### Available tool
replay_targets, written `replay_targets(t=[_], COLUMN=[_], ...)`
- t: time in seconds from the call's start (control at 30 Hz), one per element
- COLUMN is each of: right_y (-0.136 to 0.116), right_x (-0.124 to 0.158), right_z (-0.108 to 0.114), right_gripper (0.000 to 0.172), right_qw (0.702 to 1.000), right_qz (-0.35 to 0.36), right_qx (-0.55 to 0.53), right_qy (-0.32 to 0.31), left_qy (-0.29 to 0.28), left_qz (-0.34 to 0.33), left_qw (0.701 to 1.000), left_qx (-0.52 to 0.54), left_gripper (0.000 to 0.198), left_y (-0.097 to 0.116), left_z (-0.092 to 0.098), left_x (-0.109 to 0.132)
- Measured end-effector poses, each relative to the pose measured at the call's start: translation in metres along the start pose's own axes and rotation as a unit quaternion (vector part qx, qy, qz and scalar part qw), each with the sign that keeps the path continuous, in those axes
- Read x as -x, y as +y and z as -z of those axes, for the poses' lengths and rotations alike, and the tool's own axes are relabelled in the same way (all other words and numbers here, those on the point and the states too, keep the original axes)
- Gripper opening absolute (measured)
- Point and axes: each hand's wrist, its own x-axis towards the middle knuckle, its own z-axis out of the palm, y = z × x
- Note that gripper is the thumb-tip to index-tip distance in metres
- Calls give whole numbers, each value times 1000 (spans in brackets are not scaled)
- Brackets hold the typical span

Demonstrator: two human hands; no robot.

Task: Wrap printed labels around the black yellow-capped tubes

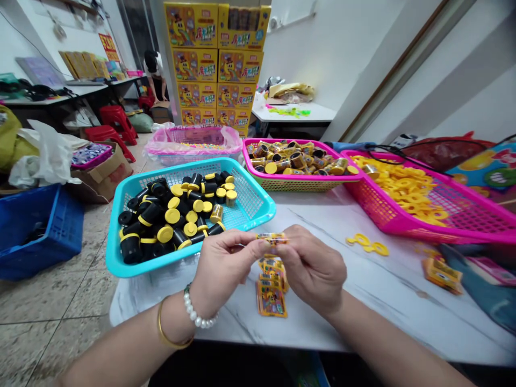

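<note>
Both hands meet over the table, fingers pinched on a small yellow printed card (271,238), seen nearly edge-on and blurred. My left hand (226,263), with a pearl bracelet and a gold bangle at its wrist, grips the left end. My right hand (316,266) grips the right end. Just below them lies a fanned pile of similar printed cards (272,298), partly hidden by the fingers. Beyond my left hand, a turquoise basket (133,266) holds many black cups (151,214) with yellow lids.
A pink basket (298,181) holds wrapped yellow cups; another pink basket (475,207) holds yellow ring-shaped pieces. Loose yellow rings (367,244) and a card stack (442,275) lie on the marbled table (387,306). A blue crate (64,226) stands left. A person (155,72) bends near stacked boxes.
</note>
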Motion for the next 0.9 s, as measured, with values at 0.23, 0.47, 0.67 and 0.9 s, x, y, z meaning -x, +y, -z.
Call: replay_targets(t=[0.23, 0.47, 0.67, 0.9], right_y=[20, 41, 28, -8], right_x=[-5, 5, -11, -69], right_z=[19, 9, 34, 37], right_gripper=[32, 24, 26, 41], right_qw=[989, 922, 928, 936], right_qz=[-58, -201, -295, -231], right_qx=[74, 214, 13, -241], right_qy=[-118, -251, -229, -114], left_qy=[62, 47, 54, 4], left_qz=[-117, -37, 30, 64], left_qw=[990, 998, 988, 976], left_qx=[-48, -15, 141, 209], left_gripper=[16, 15, 35, 42], left_y=[4, 14, 25, 27], left_z=[2, 9, 21, 32], left_x=[2, 0, -13, -21])
